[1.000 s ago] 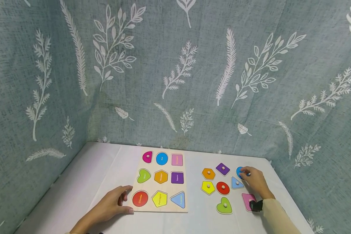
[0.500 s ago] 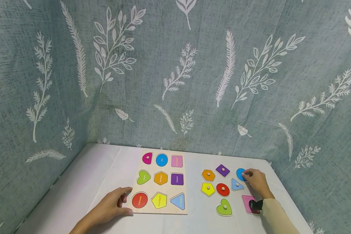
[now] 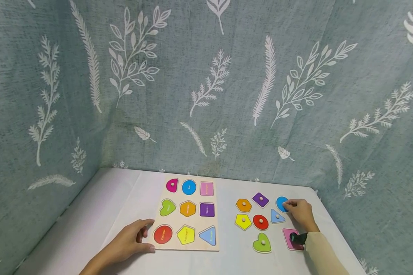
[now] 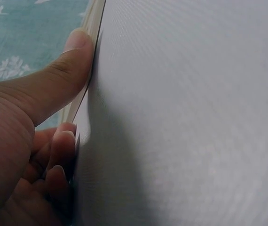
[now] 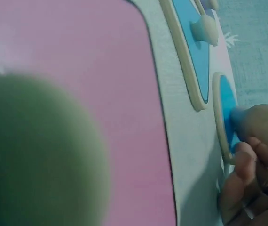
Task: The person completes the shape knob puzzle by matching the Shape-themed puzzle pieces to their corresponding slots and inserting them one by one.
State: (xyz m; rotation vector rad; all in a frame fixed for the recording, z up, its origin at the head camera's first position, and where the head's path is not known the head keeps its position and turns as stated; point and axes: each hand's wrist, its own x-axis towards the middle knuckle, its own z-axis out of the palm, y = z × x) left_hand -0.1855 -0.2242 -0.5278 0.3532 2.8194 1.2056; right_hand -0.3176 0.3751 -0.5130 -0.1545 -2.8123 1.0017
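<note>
At the table's right my right hand [image 3: 300, 214] pinches the blue oval puzzle piece [image 3: 281, 203], whose knob is hidden behind the fingertips. In the right wrist view the thumb and fingers close over that blue piece [image 5: 225, 106], which lies flat. My left hand [image 3: 129, 241] rests at the near left corner of the wooden shape board [image 3: 179, 247], thumb and fingers spread along its edges. The left wrist view shows the thumb against the board's edge [image 4: 94, 23]. A magenta knobbed piece [image 3: 172, 185] sits in the board's far left recess.
Right of the board lie knobbed pieces: orange hexagon [image 3: 242, 206], purple square [image 3: 261, 200], yellow pentagon [image 3: 241, 224], red circle [image 3: 259, 225], light blue triangle [image 3: 275, 219], green heart [image 3: 260, 248]. A pink piece [image 3: 287, 233] lies below the right wrist. A patterned cloth [image 3: 192, 95] hangs behind.
The right fingers have drawn slightly toward the near side of the blue piece, so more of it shows. The left hand keeps its place at the board. The head view has shifted a little.
</note>
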